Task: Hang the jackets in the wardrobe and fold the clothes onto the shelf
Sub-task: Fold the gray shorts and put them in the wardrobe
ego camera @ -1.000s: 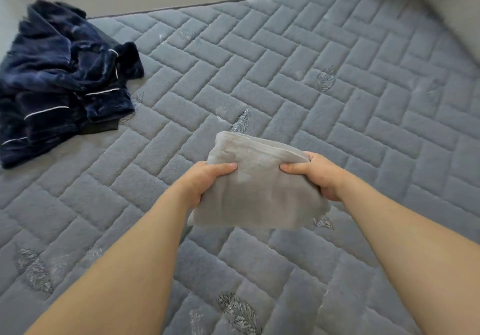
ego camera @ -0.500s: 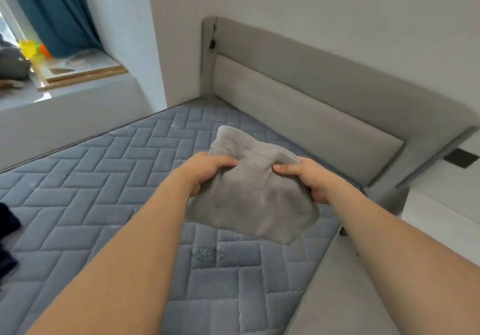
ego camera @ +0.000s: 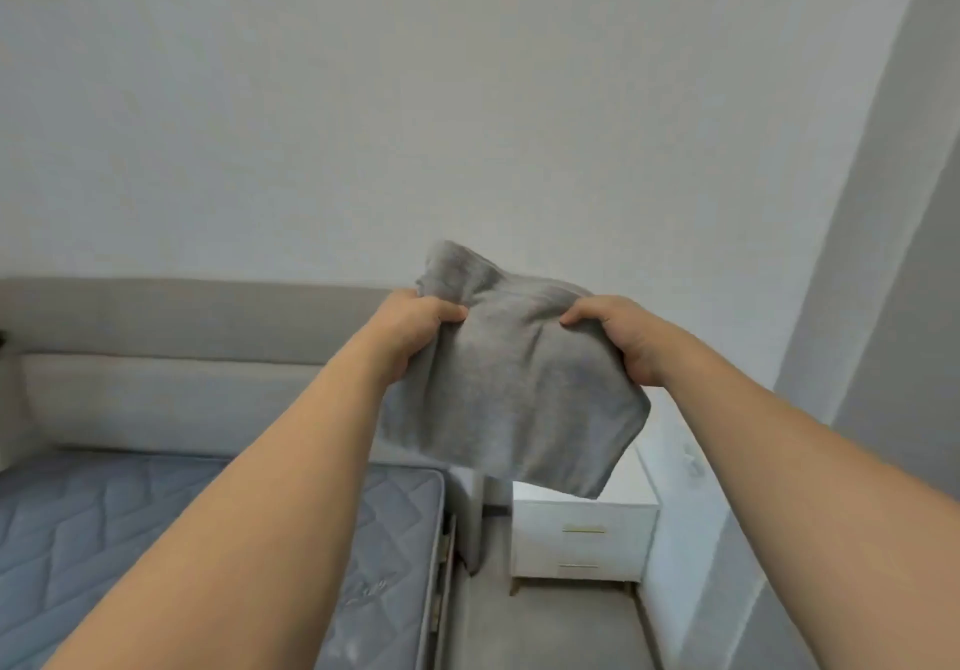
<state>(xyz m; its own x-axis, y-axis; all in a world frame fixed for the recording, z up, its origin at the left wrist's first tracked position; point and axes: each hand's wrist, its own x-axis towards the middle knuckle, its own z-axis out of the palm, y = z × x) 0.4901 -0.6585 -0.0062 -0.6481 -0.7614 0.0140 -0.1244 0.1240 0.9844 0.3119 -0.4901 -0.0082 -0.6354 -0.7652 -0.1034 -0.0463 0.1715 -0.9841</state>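
I note left hand (ego camera: 415, 329) and right hand (ego camera: 615, 337) each gripping the folded cloth (ego camera: 511, 383), keeping its fold for shelving.

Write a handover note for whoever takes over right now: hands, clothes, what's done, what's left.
Left hand: grip closed on the left top edge of the folded grey knit garment.
Right hand: grip closed on its right top edge.
Garment: held up in the air, over the gap between the grey quilted mattress and the white bedside cabinet.
Done: garment looks folded.
Left: place it on the shelf; wardrobe, shelf and jackets are out of view.
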